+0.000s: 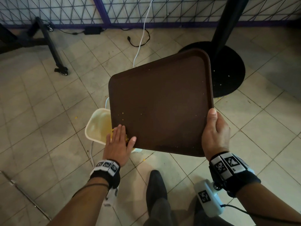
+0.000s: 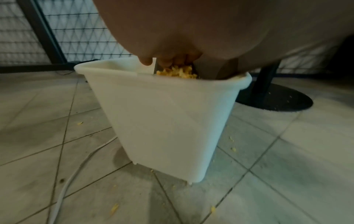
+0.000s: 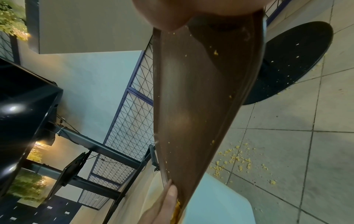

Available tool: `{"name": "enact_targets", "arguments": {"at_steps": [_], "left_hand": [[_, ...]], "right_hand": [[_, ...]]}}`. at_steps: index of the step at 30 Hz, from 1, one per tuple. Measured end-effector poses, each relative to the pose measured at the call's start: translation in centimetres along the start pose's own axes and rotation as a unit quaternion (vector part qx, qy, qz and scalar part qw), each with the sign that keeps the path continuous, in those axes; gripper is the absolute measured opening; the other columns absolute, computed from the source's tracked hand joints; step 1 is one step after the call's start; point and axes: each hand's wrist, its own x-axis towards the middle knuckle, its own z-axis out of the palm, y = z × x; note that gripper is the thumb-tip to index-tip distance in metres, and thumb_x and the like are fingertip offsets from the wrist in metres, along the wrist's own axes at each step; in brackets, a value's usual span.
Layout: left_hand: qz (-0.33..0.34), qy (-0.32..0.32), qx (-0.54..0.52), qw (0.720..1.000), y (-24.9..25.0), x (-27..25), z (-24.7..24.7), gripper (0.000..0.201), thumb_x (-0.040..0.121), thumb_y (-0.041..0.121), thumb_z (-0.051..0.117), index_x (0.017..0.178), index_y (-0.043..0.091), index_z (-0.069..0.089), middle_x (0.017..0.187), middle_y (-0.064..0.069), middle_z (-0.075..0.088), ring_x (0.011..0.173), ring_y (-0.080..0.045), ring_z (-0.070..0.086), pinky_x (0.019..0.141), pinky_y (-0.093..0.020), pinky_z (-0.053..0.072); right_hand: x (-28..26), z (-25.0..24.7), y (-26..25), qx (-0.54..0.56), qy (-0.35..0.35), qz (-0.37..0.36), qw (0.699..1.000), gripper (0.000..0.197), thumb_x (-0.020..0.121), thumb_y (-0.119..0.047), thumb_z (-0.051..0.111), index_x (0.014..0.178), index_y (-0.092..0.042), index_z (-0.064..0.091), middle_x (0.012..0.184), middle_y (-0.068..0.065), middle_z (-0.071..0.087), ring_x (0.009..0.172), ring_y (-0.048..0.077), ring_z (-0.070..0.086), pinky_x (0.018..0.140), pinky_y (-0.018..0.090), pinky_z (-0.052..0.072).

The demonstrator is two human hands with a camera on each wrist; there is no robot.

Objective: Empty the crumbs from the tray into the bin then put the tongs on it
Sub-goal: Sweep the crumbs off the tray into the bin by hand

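I hold a dark brown tray (image 1: 161, 103) tilted down to the left over a cream bin (image 1: 96, 126) that stands on the floor. My right hand (image 1: 215, 128) grips the tray's right edge, thumb on top. My left hand (image 1: 121, 136) lies flat with straight fingers on the tray's low left corner, against a pile of yellow crumbs (image 2: 177, 72) at the bin's rim (image 2: 162, 121). A few specks stay scattered on the tray (image 3: 195, 106). No tongs are in view.
A black round table base (image 1: 228, 70) with its post stands just behind the tray. A white cable (image 1: 141, 35) runs along the tiled floor past the bin. Crumbs (image 3: 235, 160) lie on the tiles. A wheeled black stand (image 1: 61, 71) is at the left, and my shoe (image 1: 156, 185) below.
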Motion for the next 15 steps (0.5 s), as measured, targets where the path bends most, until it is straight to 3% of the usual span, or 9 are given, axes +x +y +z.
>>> {"name": "enact_targets", "arguments": {"at_steps": [4,9,15], "left_hand": [[0.021,0.035,0.029,0.999,-0.8,-0.9,-0.7,0.082,0.094,0.066,-0.001,0.154,0.017,0.024,0.162,-0.002,0.023,0.151,-0.02,0.011,0.122,-0.045,0.004],[0.007,0.082,-0.046,0.996,-0.1,3.5,-3.9,0.077,0.095,0.066,0.006,0.157,0.02,0.008,0.166,-0.001,0.005,0.151,-0.02,0.01,0.122,-0.042,0.008],[-0.001,0.054,-0.075,0.996,1.3,4.6,-3.5,0.079,0.095,0.068,0.008,0.157,0.019,-0.001,0.166,-0.002,0.0,0.15,-0.022,0.011,0.122,-0.042,0.01]], "right_hand": [[0.1,-0.1,0.2,-0.003,0.001,-0.005,1.0,0.051,0.105,-0.04,0.028,0.088,-0.002,0.058,0.072,0.003,0.054,0.064,0.015,0.048,0.066,0.04,0.046],[0.2,-0.1,0.4,-0.001,0.006,-0.007,1.0,0.051,0.105,-0.039,0.028,0.089,-0.001,0.058,0.07,0.001,0.053,0.064,0.014,0.047,0.063,0.036,0.044],[0.4,0.1,0.6,-0.001,0.009,-0.013,1.0,0.052,0.105,-0.038,0.029,0.087,0.002,0.057,0.071,0.004,0.053,0.063,0.016,0.046,0.062,0.036,0.042]]}}
